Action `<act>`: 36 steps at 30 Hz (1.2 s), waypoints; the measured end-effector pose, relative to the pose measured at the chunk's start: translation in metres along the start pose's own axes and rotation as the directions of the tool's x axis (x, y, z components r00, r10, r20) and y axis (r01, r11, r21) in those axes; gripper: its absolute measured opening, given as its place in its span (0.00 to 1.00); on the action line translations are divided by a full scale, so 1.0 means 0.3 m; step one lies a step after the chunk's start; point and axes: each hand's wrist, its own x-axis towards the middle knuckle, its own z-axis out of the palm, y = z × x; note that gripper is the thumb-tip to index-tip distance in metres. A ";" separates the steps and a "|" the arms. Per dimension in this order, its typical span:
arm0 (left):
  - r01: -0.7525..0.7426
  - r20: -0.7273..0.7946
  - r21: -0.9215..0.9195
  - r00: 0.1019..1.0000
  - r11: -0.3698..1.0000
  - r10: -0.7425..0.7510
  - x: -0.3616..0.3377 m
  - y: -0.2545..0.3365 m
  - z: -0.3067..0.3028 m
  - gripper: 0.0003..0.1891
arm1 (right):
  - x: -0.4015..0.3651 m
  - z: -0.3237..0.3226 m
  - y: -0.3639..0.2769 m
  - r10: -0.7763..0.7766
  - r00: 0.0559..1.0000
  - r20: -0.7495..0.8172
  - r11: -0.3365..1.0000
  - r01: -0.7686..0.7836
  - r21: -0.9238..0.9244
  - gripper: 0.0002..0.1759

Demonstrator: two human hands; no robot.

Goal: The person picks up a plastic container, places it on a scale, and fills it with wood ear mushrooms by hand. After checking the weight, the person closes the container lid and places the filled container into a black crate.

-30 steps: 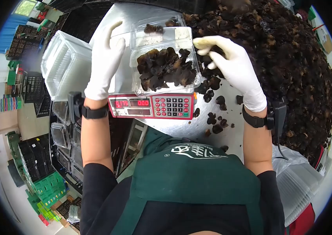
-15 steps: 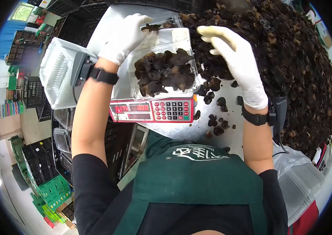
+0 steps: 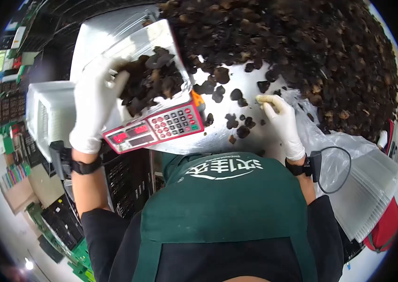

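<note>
My left hand (image 3: 94, 96), in a white glove, is at the left side of the clear plastic tray (image 3: 160, 99), beside the dark wood ear mushrooms (image 3: 152, 77) heaped in it. Its thumb and fingers are curved and apart, and slightly blurred. The tray rests on a red and white digital scale (image 3: 154, 128), whose red digits are too blurred to read. Over the metal tabletop (image 3: 218, 134), my gloved right hand (image 3: 281, 121) has its fingers bent and a gap between thumb and forefinger. Loose wood ear pieces (image 3: 242, 131) lie to its left.
A large pile of wood ear mushrooms (image 3: 297, 42) covers the far and right side. Stacked clear trays (image 3: 363, 183) and a plastic bag (image 3: 323, 136) lie at the right. More stacked containers (image 3: 51, 113) stand left of the scale, with black crates (image 3: 126, 181) below.
The view has swung, tilting the scale. My left hand has come down from the tray's far side to its left side. My right hand has moved back from the pile toward me.
</note>
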 end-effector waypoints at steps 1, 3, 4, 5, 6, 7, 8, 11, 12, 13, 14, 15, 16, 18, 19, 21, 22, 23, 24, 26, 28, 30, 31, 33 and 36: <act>-0.054 0.082 0.092 0.996 0.994 0.046 -0.051 0.006 0.007 0.17 | -0.013 0.011 0.005 -0.030 1.000 0.008 0.998 0.030 -0.056 0.11; -0.071 -0.010 -0.116 0.997 0.991 0.071 -0.106 0.032 -0.001 0.18 | -0.016 0.044 -0.005 -0.151 0.988 0.029 0.977 0.154 -0.145 0.11; 0.031 -0.034 -0.157 0.999 0.987 -0.036 -0.113 0.023 -0.047 0.17 | -0.012 0.050 -0.034 -0.145 0.988 0.044 0.982 0.149 -0.116 0.11; 0.128 -0.058 -0.207 0.988 0.970 -0.142 -0.113 0.006 -0.097 0.17 | -0.002 0.054 -0.064 -0.135 0.989 0.059 0.986 0.141 -0.094 0.11; 0.215 -0.111 -0.258 0.962 0.942 -0.250 -0.114 -0.029 -0.134 0.16 | 0.015 0.063 -0.083 -0.150 0.986 0.067 0.985 0.155 -0.073 0.12; 0.246 -0.162 -0.316 0.937 0.916 -0.308 -0.107 -0.064 -0.173 0.15 | 0.030 0.069 -0.106 -0.163 0.984 0.069 0.984 0.168 -0.059 0.12; 0.225 -0.198 -0.337 0.933 0.914 -0.302 -0.100 -0.110 -0.202 0.15 | 0.051 0.073 -0.139 -0.173 0.979 0.105 0.981 0.181 -0.071 0.13; 0.228 -0.087 -0.340 0.958 0.912 -0.272 -0.074 -0.235 -0.272 0.17 | 0.115 0.128 -0.237 -0.254 0.957 0.142 0.967 0.256 0.007 0.17; 0.306 -0.076 -0.207 0.942 0.929 -0.327 -0.083 -0.216 -0.270 0.17 | 0.129 0.146 -0.276 -0.254 0.952 0.168 0.967 0.255 0.018 0.18; 0.253 -0.046 -0.365 0.956 0.896 -0.289 -0.083 -0.401 -0.185 0.17 | 0.141 0.162 -0.315 -0.252 0.949 0.192 0.968 0.251 0.028 0.20; 0.302 -0.005 -0.307 0.948 0.903 -0.319 -0.082 -0.409 -0.162 0.18 | 0.149 0.175 -0.346 -0.248 0.945 0.214 0.968 0.246 0.037 0.21; 0.346 0.037 -0.247 0.937 0.905 -0.348 -0.072 -0.395 -0.137 0.18 | 0.153 0.186 -0.370 -0.256 0.938 0.234 0.966 0.254 0.039 0.22; 0.359 0.037 -0.261 0.931 0.896 -0.362 -0.067 -0.378 -0.111 0.19 | 0.153 0.195 -0.388 -0.260 0.932 0.252 0.965 0.258 0.041 0.24; 0.434 0.061 -0.294 0.898 0.851 -0.437 -0.050 -0.372 -0.063 0.22 | 0.156 0.212 -0.395 -0.270 0.918 0.289 0.962 0.266 0.054 0.28; 0.454 0.036 -0.257 0.887 0.853 -0.461 -0.029 -0.381 -0.036 0.23 | 0.152 0.218 -0.404 -0.249 0.921 0.300 0.967 0.251 0.033 0.29; 0.494 -0.013 -0.184 0.863 0.850 -0.504 0.024 -0.415 0.019 0.25 | 0.141 0.230 -0.430 -0.204 0.926 0.319 0.976 0.219 -0.012 0.30; 0.481 -0.050 -0.190 0.866 0.856 -0.498 0.040 -0.470 0.061 0.26 | 0.140 0.233 -0.426 -0.201 0.927 0.316 0.977 0.213 -0.005 0.31; 0.462 -0.066 -0.090 0.881 0.882 -0.468 0.049 -0.476 0.073 0.26 | 0.138 0.232 -0.430 -0.191 0.929 0.317 0.979 0.205 -0.012 0.31; 0.437 -0.077 0.012 0.897 0.899 -0.435 0.060 -0.480 0.087 0.25 | 0.135 0.230 -0.434 -0.180 0.931 0.318 0.981 0.196 -0.017 0.31; 0.447 -0.018 0.079 0.894 0.891 -0.447 0.078 -0.432 0.079 0.24 | 0.136 0.219 -0.428 -0.173 0.932 0.318 0.982 0.187 -0.015 0.31; 0.483 0.059 0.043 0.873 0.874 -0.485 0.071 -0.388 0.069 0.24 | 0.144 0.207 -0.398 -0.146 0.934 0.327 0.989 0.150 0.013 0.31; 0.436 0.004 0.054 0.899 0.898 -0.437 0.059 -0.377 0.068 0.24 | 0.148 0.202 -0.385 -0.115 0.938 0.327 0.993 0.110 0.033 0.31; 0.397 -0.060 0.085 0.918 0.914 -0.393 0.064 -0.408 0.083 0.25 | 0.151 0.205 -0.380 -0.113 0.936 0.333 0.993 0.099 0.058 0.30; 0.371 -0.109 0.117 0.927 0.921 -0.360 0.086 -0.452 0.104 0.26 | 0.151 0.224 -0.402 -0.081 0.930 0.358 0.993 0.044 0.111 0.31; 0.382 -0.113 0.115 0.922 0.917 -0.370 0.129 -0.470 0.148 0.28 | 0.152 0.266 -0.434 -0.105 0.913 0.395 0.957 -0.015 0.289 0.30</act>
